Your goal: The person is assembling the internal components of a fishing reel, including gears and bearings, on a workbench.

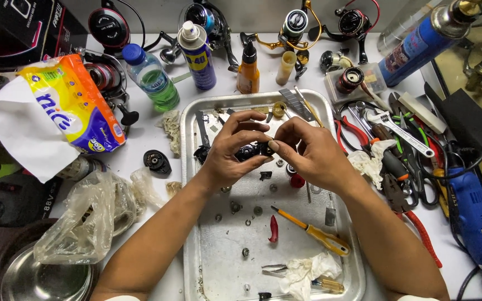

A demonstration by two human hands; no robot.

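Over the dented rectangular metal tray (192, 184), the left hand (227, 153) and right hand (308, 153) both pinch a small black reel part (254, 149) between closed fingertips. A yellow-handled screwdriver (313, 232) lies at five o'clock from it.

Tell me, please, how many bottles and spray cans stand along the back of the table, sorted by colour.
Blue spray cans: 2, a small can and a large can.
Clear bottle with green liquid: 1.
Orange bottle: 1.
Total: 4.
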